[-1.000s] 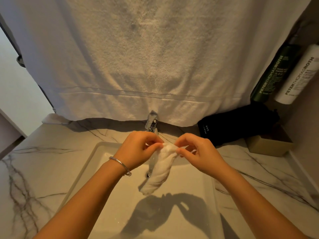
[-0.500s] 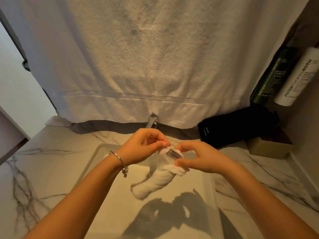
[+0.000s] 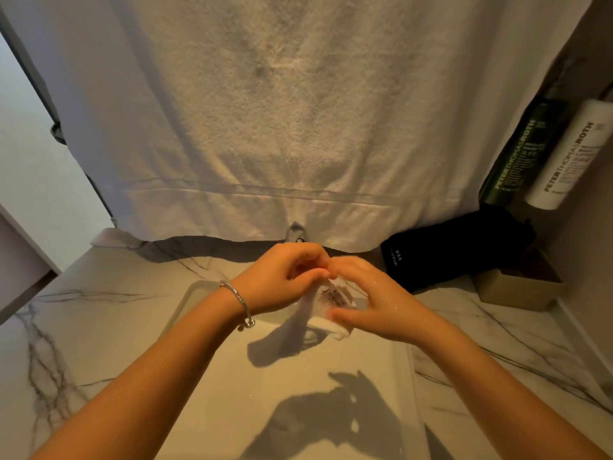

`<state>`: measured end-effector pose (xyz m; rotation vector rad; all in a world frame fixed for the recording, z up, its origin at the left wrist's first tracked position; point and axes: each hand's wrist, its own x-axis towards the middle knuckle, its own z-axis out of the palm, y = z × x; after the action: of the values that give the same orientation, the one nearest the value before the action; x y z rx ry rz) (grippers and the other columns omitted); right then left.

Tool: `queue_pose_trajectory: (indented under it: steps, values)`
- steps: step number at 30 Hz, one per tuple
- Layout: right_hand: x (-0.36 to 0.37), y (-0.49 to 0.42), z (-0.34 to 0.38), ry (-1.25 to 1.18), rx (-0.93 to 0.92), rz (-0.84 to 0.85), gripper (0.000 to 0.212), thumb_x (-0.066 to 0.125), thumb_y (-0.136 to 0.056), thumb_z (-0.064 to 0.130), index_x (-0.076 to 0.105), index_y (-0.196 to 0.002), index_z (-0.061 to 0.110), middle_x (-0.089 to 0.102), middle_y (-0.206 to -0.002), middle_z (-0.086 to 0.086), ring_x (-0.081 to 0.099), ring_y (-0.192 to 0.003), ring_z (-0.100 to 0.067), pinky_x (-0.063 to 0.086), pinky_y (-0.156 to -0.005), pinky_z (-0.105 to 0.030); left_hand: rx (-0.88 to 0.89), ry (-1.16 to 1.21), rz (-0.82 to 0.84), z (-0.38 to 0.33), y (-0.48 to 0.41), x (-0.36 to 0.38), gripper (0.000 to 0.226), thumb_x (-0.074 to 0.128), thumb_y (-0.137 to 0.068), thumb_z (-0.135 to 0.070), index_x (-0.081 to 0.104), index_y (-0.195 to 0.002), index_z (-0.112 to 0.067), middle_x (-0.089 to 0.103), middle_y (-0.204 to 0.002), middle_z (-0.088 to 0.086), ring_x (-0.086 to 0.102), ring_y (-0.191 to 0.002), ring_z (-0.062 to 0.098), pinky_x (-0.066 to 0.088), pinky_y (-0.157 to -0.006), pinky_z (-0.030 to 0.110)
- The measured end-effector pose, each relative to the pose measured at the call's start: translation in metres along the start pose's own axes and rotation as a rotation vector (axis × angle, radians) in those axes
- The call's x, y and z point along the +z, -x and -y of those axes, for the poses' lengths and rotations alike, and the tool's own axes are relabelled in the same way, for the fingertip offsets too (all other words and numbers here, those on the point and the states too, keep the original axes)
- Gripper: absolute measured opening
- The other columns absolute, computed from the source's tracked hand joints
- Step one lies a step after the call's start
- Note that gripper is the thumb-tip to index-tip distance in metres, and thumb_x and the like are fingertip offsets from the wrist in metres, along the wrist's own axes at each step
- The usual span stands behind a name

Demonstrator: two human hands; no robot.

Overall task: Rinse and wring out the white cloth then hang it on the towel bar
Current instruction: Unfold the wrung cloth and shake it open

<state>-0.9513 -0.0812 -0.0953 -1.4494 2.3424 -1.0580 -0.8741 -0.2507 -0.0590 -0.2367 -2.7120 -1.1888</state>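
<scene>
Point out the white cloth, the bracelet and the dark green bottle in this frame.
white cloth [image 3: 326, 322]: head view, on the bunched lower edge showing between the hands.
bracelet [image 3: 239, 298]: head view, on the silver band across the left wrist.
dark green bottle [image 3: 517, 154]: head view, on its lettered side.

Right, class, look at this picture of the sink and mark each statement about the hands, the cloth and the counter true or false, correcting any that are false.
1. Both hands, left and right, hold the white cloth over the sink. True.
2. A bracelet is on the right wrist. False: it is on the left wrist.
3. A large white towel hangs behind the sink. True.
4. The black pouch lies left of the sink. False: it lies to the right.
</scene>
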Motion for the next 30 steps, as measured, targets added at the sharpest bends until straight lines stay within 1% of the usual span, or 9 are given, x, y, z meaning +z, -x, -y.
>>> queue_pose_trajectory:
  steps: [4,9,13,16,19,21,24,27,30]
  values:
    - [0.001,0.002,-0.005,0.121,0.091,0.061,0.018,0.062,-0.080,0.036,0.063,-0.091,0.022,0.065,-0.093,0.004,0.058,-0.088,-0.014,0.046,-0.077,-0.033,-0.071,0.141,-0.121,0.009,0.002,0.000,0.011,0.055,-0.086,-0.013,0.066,-0.087,-0.016,0.069,-0.087,0.000,0.065,-0.082,0.005,0.055,-0.076,0.020]
    - [0.002,0.003,-0.005,0.197,0.241,0.378,0.042,0.071,-0.064,0.056,0.060,-0.098,0.033,0.064,-0.105,0.009,0.059,-0.094,-0.012,0.051,-0.080,-0.033,-0.118,0.232,-0.169,0.012,0.006,0.012,0.014,0.054,-0.086,-0.010,0.063,-0.084,-0.020,0.067,-0.084,-0.002,0.064,-0.079,0.003,0.054,-0.075,0.018]
    - [0.016,0.001,0.004,-0.349,0.136,0.106,0.054,0.079,-0.067,0.034,0.049,-0.108,0.052,0.056,-0.112,0.024,0.054,-0.104,0.009,0.044,-0.080,-0.006,-0.054,0.239,-0.049,0.008,0.010,0.018,0.011,0.054,-0.086,-0.012,0.064,-0.091,-0.013,0.069,-0.091,0.010,0.067,-0.087,0.017,0.056,-0.080,0.030]
    - [0.021,0.000,0.004,-0.156,0.148,-0.014,0.013,0.070,-0.075,0.035,0.062,-0.074,0.025,0.060,-0.079,0.004,0.055,-0.072,-0.008,0.047,-0.068,-0.034,-0.052,0.168,-0.079,0.010,0.009,0.018,0.011,0.055,-0.086,-0.012,0.065,-0.089,-0.015,0.069,-0.087,0.005,0.065,-0.081,0.011,0.056,-0.075,0.025]
    - [0.020,0.006,0.000,-0.021,0.275,0.158,0.034,0.060,-0.083,0.042,0.055,-0.059,0.019,0.051,-0.065,-0.004,0.045,-0.060,-0.016,0.039,-0.056,-0.038,-0.100,0.138,-0.153,0.016,0.011,0.024,0.011,0.055,-0.086,-0.012,0.065,-0.085,-0.017,0.066,-0.080,-0.004,0.062,-0.075,0.002,0.052,-0.070,0.014]
    - [0.021,0.008,-0.001,0.041,0.289,0.283,0.039,0.053,-0.087,0.044,0.046,-0.053,0.026,0.048,-0.063,0.001,0.047,-0.063,-0.017,0.038,-0.063,-0.034,-0.128,0.133,-0.157,0.021,0.012,0.028,0.011,0.055,-0.086,-0.012,0.065,-0.085,-0.017,0.066,-0.080,-0.004,0.062,-0.076,0.004,0.052,-0.070,0.014]
    - [0.021,0.003,-0.001,0.347,0.288,0.109,0.032,0.043,-0.091,0.038,0.057,-0.066,0.023,0.062,-0.083,0.000,0.054,-0.089,-0.021,0.028,-0.100,-0.054,-0.157,0.125,-0.193,0.025,0.010,0.027,0.011,0.054,-0.087,-0.012,0.065,-0.085,-0.016,0.068,-0.082,0.005,0.062,-0.075,0.017,0.053,-0.069,0.027]
    - [0.019,0.003,0.001,0.114,0.241,0.274,0.022,0.053,-0.087,0.031,0.055,-0.068,0.019,0.056,-0.070,-0.005,0.047,-0.066,-0.018,0.039,-0.065,-0.036,-0.188,0.110,-0.157,0.025,0.007,0.021,0.019,0.047,-0.090,-0.014,0.062,-0.084,-0.023,0.067,-0.090,0.009,0.062,-0.084,0.024,0.053,-0.076,0.036]
    - [0.013,0.004,-0.009,0.089,0.261,0.140,0.014,0.056,-0.085,0.025,0.057,-0.071,0.021,0.055,-0.073,-0.002,0.053,-0.071,-0.021,0.041,-0.063,-0.034,-0.231,0.245,-0.100,0.022,0.009,0.023,0.029,0.038,-0.094,-0.014,0.063,-0.084,-0.024,0.064,-0.096,0.005,0.058,-0.092,0.018,0.048,-0.078,0.027]
